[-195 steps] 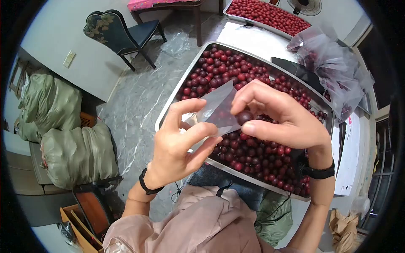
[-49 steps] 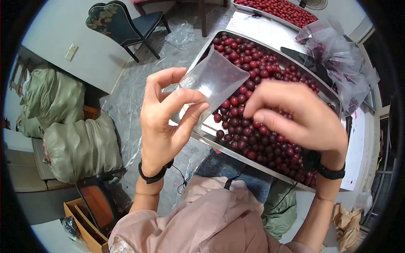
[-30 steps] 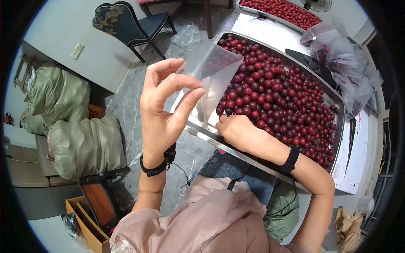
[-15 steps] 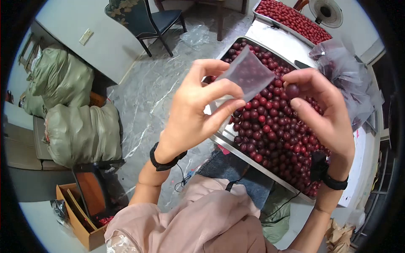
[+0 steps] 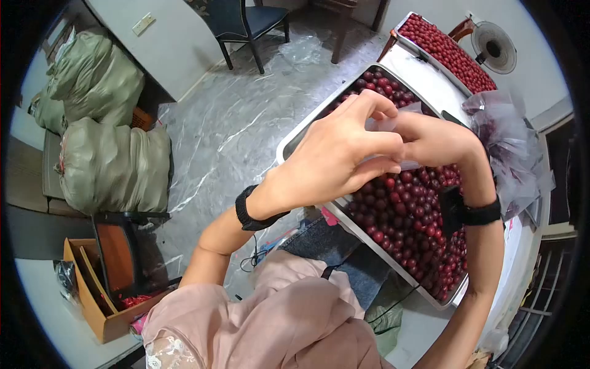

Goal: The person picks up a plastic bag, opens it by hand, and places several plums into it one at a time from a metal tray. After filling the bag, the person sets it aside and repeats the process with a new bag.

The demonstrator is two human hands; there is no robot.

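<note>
My left hand [image 5: 353, 144] is closed, its fingers pinching a small clear plastic bag [image 5: 381, 125]. Against the bag, my right hand [image 5: 430, 136] is bent inward at the wrist, its fingertips hidden behind the left fingers and the plastic. Whether a ball is still in those fingers cannot be seen. Both hands are above a metal tray [image 5: 393, 261] full of round, dark-red, plum-like balls [image 5: 393, 212].
Behind the tray stands a second tray of smaller red balls [image 5: 445, 52], near a fan [image 5: 493, 48]. A heap of clear plastic bags [image 5: 507, 144] lies at the right. Stuffed green sacks [image 5: 117, 166], a wooden box [image 5: 92, 289] and a chair [image 5: 264, 21] are to the left.
My right hand, which held one dark-red ball apart from the bag, has moved left to the bag and turned inward. The left hand has shifted slightly right, and the view has shifted too.
</note>
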